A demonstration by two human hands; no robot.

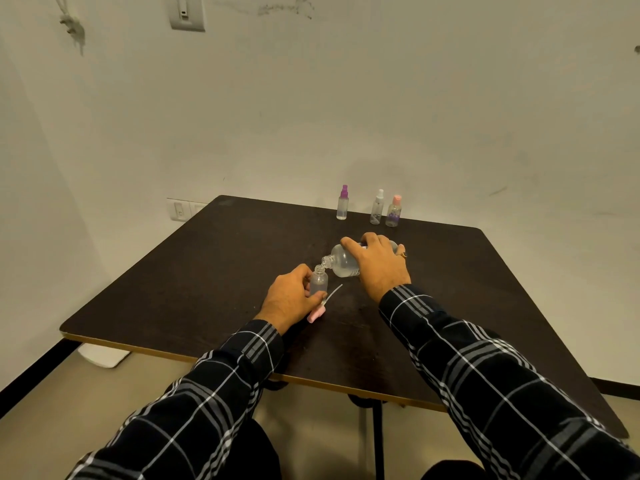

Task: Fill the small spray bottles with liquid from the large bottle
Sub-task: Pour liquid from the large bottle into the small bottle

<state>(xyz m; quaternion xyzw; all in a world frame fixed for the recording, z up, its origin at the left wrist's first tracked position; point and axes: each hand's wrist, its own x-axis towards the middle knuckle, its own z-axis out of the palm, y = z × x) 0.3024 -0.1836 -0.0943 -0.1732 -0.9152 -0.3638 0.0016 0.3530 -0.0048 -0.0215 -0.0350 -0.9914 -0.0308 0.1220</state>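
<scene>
A large clear bottle [341,262], round-shouldered, uncapped and holding clear liquid, is tipped almost onto its side above the middle of a dark bench [207,271]. Its long axis runs roughly left to right, and its threaded neck points to the person's left and slightly downward. The mouth sits at the open top of a small translucent bottle [318,281]; whether the two rims touch cannot be told. The small bottle stands upright with its neck pointing up, just left of the large one. The right grip [379,265], a ring [404,254] on one finger, is wrapped over the large bottle's body from above, fingers curled round it. The left grip [289,299] is narrow, with thumb and fingers closed round the small bottle's lower body, so its base is hidden. A pink spray head [316,315] lies on the bench beside the left grip, its thin dip tube [334,292] angled away toward the large bottle. Near the far edge of the bench, well apart from the pouring, three small bottles stand upright in a loose row: a purple-capped bottle [343,202], a white-capped bottle [377,206] and a pink-capped bottle [394,211]. Dark plaid sleeves [485,368] cover both forearms.
</scene>
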